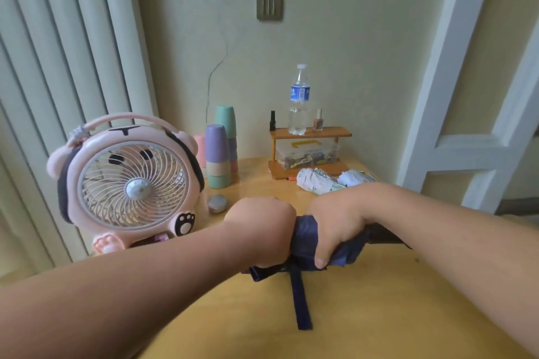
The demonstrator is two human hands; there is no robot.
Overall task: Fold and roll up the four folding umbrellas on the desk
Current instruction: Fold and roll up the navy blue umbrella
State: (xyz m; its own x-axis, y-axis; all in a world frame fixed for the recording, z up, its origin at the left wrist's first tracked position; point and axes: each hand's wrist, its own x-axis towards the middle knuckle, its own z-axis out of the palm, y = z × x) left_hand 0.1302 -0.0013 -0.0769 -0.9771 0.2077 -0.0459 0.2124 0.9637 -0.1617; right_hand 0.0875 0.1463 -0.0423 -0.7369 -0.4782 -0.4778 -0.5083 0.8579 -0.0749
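Clear lidded box (306,152) of small bits on wooden rack (310,132); left hand (261,232) and right hand (335,227) clenched around navy umbrella (304,237), pink fan (128,181) nearby on counter (379,300).

You're in a home room: pink bear fan (128,181), stacked cups (217,156), nail polish (318,120), curtain (58,67) beside the desk (364,315).

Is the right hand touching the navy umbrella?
Touching. The head view shows the right hand wrapped around the navy umbrella, thumb pressed against its rolled fabric, no gap visible.
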